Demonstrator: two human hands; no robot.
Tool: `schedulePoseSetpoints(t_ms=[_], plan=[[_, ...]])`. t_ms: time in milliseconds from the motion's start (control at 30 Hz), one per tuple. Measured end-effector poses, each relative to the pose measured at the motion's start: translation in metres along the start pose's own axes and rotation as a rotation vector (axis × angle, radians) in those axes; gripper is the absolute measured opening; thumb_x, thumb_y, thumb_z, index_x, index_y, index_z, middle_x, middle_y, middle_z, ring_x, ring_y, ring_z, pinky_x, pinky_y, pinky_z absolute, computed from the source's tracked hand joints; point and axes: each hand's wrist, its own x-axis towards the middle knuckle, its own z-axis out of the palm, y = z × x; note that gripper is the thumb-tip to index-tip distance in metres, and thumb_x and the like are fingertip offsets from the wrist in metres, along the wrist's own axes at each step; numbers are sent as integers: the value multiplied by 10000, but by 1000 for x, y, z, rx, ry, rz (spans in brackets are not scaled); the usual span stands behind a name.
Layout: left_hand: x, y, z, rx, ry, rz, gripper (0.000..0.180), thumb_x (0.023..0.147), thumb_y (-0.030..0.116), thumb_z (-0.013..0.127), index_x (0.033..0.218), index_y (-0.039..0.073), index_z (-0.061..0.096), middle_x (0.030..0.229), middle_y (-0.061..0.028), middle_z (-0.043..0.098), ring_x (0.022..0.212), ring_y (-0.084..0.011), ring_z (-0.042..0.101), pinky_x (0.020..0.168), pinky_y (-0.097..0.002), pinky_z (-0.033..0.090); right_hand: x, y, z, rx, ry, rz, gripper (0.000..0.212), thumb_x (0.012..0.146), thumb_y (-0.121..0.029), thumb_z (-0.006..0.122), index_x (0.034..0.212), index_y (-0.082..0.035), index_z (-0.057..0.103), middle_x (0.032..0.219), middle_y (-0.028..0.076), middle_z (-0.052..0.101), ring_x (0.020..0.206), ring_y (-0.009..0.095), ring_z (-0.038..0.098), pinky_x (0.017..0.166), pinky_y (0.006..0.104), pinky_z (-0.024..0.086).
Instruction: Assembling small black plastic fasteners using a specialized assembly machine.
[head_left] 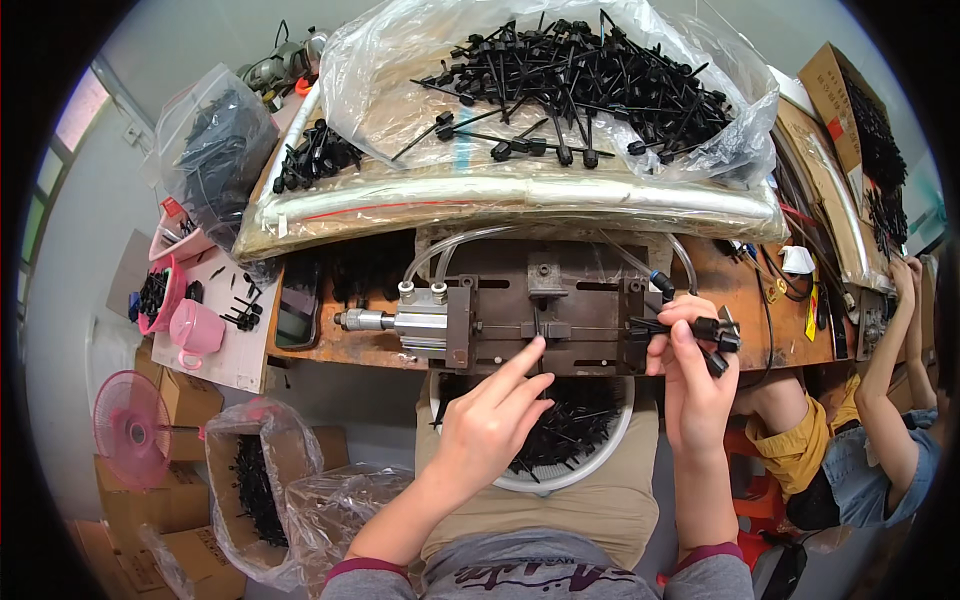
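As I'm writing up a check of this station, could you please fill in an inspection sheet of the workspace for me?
Surface: wooden bench, carrying a dark metal fixture with a silver cylinder at its left.
Work pieces: several black stemmed parts in hand; a large black pile on clear plastic behind; more in a round white basket below the fixture.
Clutter: pink mug on the left side table.
Hands: left hand has its index fingertip at the fixture's middle block, contact unclear; right hand grips the stemmed parts.
Cables: clear tubes curve above the fixture.
Surroundings: pink fan and cardboard boxes left; a co-worker right.
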Motion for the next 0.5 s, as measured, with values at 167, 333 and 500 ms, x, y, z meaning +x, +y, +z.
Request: schedulePoseSetpoints(t_ms=[167,333,500], plan=[[4,-1,7,247,-52,102,240,712,65,788,937,25,713,1218,-119,676,708,-195,673,642,-287,538,-13,-2,-1,-251,-11,-146,134,941,-27,607,1036,49,664,1140,118,511,760,127,611,653,257,532],[10,-4,7,295,-95,124,241,703,80,794,929,40,722,1218,-113,678,635,-187,659,601,-282,520,-20,0,-2,-611,-34,-351,161,844,52,676,1001,20,693,1031,111,570,831,178,629,690,267,521],[10,-4,6,274,-95,86,234,703,96,797,923,54,727,1200,-94,690,613,-185,658,585,-280,517,-20,4,0,-810,-67,-647,333,693,140,679,981,-23,717,979,143,680,881,247,660,753,320,532]])
